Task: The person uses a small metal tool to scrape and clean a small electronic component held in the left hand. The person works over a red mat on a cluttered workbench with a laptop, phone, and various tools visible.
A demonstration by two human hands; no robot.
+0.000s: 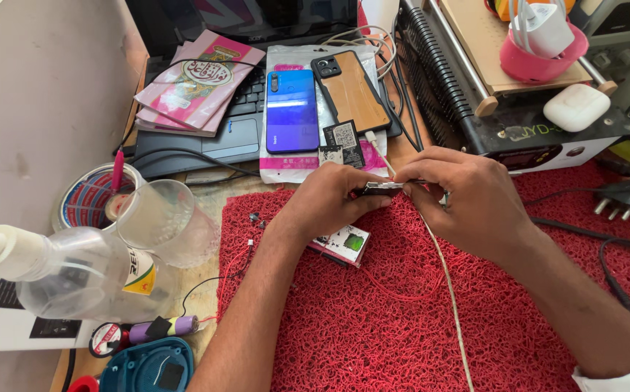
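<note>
both hands (pixel 402 199) on perhaps a phone (pixel 381 188)

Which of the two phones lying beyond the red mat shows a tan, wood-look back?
The right-hand phone, with a tan back in a black rim, lying tilted. The other phone, beside it on the left, has a glossy blue-to-purple back.

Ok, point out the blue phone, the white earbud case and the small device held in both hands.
blue phone (pixel 292 110), head view, middle of its back.
white earbud case (pixel 576 107), head view, lid top.
small device (pixel 381 188), head view, exposed edge between the hands.
</note>
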